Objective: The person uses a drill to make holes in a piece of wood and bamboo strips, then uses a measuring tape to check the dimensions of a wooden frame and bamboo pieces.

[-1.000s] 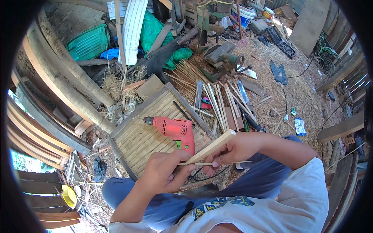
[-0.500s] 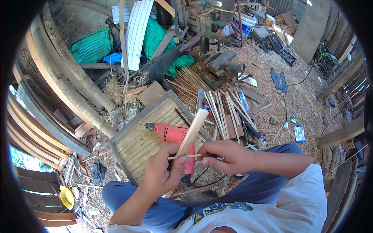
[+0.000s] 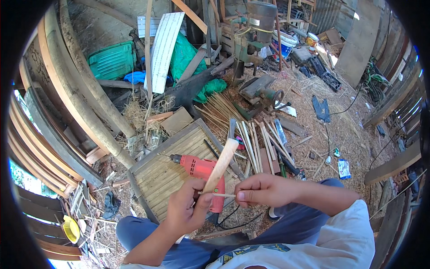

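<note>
Left fingers [image 3: 204, 203] close round the near end of the bar [image 3: 219, 166]; right fingers [image 3: 245, 196] pinch the right end of the thin stick [image 3: 225, 195]. The stick bridges between them, long axis left to right, nearly level. The bar, in the left fingers, points forward and slightly right, overlapping the drill [image 3: 197, 167] in view.

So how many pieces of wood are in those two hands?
2: the thick bar in the left hand, and the thin stick reaching across to the right hand. Others may be hidden.
</note>
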Demonstrator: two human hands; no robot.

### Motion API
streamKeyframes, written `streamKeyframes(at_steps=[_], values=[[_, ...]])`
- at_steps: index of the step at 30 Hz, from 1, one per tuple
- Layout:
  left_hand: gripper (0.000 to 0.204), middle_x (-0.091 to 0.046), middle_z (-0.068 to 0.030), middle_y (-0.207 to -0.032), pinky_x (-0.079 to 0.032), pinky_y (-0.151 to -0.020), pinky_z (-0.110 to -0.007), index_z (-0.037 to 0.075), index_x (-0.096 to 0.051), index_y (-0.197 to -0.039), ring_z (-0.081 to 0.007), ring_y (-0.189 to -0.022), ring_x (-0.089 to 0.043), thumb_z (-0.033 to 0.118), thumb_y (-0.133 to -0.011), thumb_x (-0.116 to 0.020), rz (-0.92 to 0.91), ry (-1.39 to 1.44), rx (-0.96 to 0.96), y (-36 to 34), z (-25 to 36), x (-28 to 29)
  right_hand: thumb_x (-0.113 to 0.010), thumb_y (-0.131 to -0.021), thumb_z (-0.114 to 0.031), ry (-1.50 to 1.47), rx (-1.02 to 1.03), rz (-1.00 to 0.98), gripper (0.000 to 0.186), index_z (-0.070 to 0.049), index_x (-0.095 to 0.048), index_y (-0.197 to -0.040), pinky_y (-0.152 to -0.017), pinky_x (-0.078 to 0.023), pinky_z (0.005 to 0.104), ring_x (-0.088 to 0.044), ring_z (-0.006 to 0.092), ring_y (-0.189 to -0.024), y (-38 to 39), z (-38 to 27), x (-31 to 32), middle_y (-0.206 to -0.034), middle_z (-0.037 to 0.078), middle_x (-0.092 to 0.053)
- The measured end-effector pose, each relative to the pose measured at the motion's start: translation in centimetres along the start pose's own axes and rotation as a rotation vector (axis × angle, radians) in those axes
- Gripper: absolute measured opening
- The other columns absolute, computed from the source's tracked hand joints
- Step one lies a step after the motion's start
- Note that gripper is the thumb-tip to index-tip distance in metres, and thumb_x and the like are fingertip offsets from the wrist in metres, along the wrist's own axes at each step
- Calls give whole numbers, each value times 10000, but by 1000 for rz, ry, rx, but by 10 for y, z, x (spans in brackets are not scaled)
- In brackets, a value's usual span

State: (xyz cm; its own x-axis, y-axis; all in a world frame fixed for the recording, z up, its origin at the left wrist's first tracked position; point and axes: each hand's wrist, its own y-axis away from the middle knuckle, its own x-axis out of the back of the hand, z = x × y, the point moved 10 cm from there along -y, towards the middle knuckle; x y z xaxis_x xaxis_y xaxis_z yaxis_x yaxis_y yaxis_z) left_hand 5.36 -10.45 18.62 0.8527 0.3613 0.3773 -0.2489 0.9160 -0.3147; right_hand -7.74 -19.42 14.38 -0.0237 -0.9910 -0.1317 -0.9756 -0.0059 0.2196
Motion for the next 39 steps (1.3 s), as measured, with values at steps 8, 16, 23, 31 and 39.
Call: streamKeyframes(at_steps=[8,16,23,31,39], values=[[229,-514,21,-717,-383,-493,-223,17,-486,-1143,-33,-558,-471,230,-1116,-565,81,112,15,-7,-10,1,-723,-984,-117,1000,520,588,126,-17,-673,-1040,-592,-519,402,-688,301,-672,26,-61,0,-772,134,-650],[189,-483,26,-699,-372,-462,-212,39,-482,-1146,-33,-528,-458,221,-1132,-529,207,-6,-1,-1,-9,14,-588,-1104,-253,117,-3,101,237,-49,-690,-1039,-582,-425,307,-505,94,-622,5,-15,8,-712,-36,-511],[317,-405,34,-643,-397,-427,-276,66,-525,-1112,-88,-450,-394,312,-1185,-339,418,521,250,-21,-29,84,-515,-1140,-254,197,25,319,277,-37,-684,-1168,-659,-390,255,-453,52,-732,24,-1,48,-783,-48,-494],[434,-372,39,-682,-346,-446,-258,40,-566,-1301,-89,-463,-360,401,-1170,-363,239,850,478,-31,-68,24,-580,-1071,-77,594,199,635,168,-62,-656,-1221,-603,-420,302,-491,116,-636,31,-30,71,-738,38,-522],[276,-398,6,-654,-348,-402,-280,136,-525,-1221,-122,-416,-370,323,-1135,-341,66,1129,339,-33,-66,13,-607,-1047,-73,698,204,672,182,-64,-632,-1227,-603,-463,360,-590,226,-613,35,-30,69,-740,100,-595]])
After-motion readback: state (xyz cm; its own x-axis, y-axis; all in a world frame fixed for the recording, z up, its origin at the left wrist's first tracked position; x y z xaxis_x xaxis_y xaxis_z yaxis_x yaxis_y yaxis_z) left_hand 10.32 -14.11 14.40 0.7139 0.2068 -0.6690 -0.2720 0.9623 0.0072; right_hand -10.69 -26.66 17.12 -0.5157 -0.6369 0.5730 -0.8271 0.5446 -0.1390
